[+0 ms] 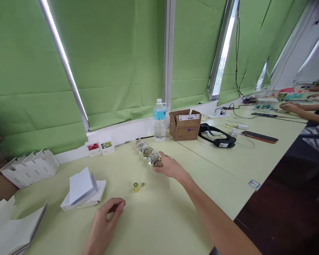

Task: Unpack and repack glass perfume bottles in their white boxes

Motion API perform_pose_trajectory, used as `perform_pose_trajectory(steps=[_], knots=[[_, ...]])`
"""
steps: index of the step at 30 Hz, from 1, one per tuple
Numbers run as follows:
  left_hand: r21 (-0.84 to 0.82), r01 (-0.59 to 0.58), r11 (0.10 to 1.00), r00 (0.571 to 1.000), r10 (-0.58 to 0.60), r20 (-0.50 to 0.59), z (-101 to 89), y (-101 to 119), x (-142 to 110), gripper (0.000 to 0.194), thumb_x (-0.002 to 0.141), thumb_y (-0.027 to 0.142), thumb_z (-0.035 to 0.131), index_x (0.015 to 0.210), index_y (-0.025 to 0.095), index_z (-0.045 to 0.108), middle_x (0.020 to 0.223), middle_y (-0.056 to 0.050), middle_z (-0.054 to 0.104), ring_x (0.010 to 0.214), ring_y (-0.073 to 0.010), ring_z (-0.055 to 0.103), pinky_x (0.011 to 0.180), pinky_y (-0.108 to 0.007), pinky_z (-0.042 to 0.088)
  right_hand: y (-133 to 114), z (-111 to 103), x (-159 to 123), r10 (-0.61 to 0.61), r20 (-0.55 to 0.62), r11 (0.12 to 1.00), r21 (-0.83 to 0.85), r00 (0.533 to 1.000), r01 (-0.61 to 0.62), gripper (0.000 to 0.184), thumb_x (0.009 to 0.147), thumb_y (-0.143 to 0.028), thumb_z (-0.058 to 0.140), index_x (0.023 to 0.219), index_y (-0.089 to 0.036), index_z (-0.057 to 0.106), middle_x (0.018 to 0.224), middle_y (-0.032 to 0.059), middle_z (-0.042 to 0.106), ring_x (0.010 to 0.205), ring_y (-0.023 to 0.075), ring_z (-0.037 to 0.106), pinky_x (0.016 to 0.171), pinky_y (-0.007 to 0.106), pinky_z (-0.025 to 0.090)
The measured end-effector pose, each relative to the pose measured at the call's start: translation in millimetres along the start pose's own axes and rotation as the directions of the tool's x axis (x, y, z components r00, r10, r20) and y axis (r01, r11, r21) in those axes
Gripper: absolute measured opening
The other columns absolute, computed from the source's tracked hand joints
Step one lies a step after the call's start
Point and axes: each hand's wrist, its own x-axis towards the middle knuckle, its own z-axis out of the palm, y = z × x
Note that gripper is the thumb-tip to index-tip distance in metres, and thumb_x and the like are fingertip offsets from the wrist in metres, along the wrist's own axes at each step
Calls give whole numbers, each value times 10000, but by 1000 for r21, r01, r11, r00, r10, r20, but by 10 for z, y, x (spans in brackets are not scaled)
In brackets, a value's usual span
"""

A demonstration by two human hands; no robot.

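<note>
My right hand (170, 167) reaches across the pale green table (164, 198), its fingertips at the near end of a row of several clear glass jars (148, 152) with gold-toned contents. The jars lie close together in a slanted line. My left hand (106, 216) rests near the table's front, fingers curled toward the thumb, with nothing visible in them. Ahead of it stand a small gold cylindrical cap (136, 187) and a smaller gold piece (143, 185), apart from both hands.
Folded white cards (82, 189) and white cardboard inserts (29, 169) lie left. A water bottle (159, 120), cardboard box (184, 125), black headset (216, 137) and phone (259, 136) line the back. A co-worker's arm (295, 109) lies right, and the table edge runs right.
</note>
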Motion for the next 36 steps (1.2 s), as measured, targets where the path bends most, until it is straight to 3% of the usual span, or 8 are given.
perform_pose_trajectory(steps=[3, 5, 7, 10, 12, 17, 24, 36], knots=[[0, 5, 1000, 1000, -5, -7, -3, 23, 1, 355, 847, 534, 536, 929, 226, 692, 925, -39, 721, 846, -201, 679, 793, -274, 516, -30, -103, -39, 11, -119, 1000, -21, 993, -14, 547, 809, -507, 598, 1209, -145, 507, 1105, 157, 626, 983, 281, 598, 697, 288, 369], [3, 12, 1000, 1000, -12, 2, -10, 46, 0, 360, 851, 533, 530, 938, 222, 689, 923, -39, 719, 841, -200, 674, 792, -278, 512, -80, -168, -73, 10, -232, 1000, -25, 973, -16, 378, 906, -462, 466, 1101, -159, 580, 1079, 136, 640, 957, 251, 601, 715, 290, 365], [2, 18, 1000, 1000, -18, 24, -17, 69, -1, 362, 855, 530, 525, 951, 219, 684, 918, -38, 716, 840, -198, 670, 791, -279, 508, -150, -187, -114, -23, -270, 1000, -16, 962, 19, 354, 959, -408, 360, 945, -183, 633, 966, 89, 675, 857, 205, 615, 691, 277, 367], [0, 22, 1000, 999, -22, 34, -19, 89, 5, 364, 856, 525, 523, 956, 212, 680, 923, -40, 714, 849, -200, 666, 794, -283, 503, -273, -84, -180, -225, -84, 974, -11, 971, 225, 329, 957, -364, 381, 881, -209, 661, 856, 29, 702, 759, 152, 625, 639, 241, 377], [6, 24, 1000, 999, -24, 29, -14, 93, 12, 367, 850, 524, 527, 946, 205, 681, 923, -46, 714, 850, -204, 663, 796, -288, 501, -354, 51, -228, -348, 51, 937, -24, 936, 350, 242, 920, -337, 467, 954, -208, 669, 884, 24, 714, 806, 151, 639, 652, 231, 384], [17, 28, 999, 999, -28, 38, -6, 93, 13, 366, 847, 518, 527, 929, 197, 685, 902, -48, 716, 855, -207, 658, 801, -285, 497, -512, 372, -339, -400, 119, 902, -123, 909, 413, 151, 858, -229, 545, 930, -173, 665, 972, 74, 703, 890, 204, 644, 665, 263, 372], [24, 37, 999, 998, -38, 44, -24, 90, -4, 344, 854, 500, 530, 954, 208, 683, 922, -40, 717, 875, -202, 656, 786, -269, 494, -561, 487, -344, -388, 184, 872, -244, 903, 425, 171, 873, -123, 477, 896, -167, 641, 964, 74, 683, 863, 198, 643, 646, 263, 359], [26, 40, 999, 999, -40, -10, 4, 144, -25, 350, 852, 510, 514, 917, 216, 691, 890, -41, 720, 849, -206, 659, 759, -269, 505, -322, 140, -230, -139, 138, 883, -432, 981, 186, 303, 736, 61, 461, 840, -145, 657, 857, 112, 690, 815, 224, 655, 601, 257, 355]])
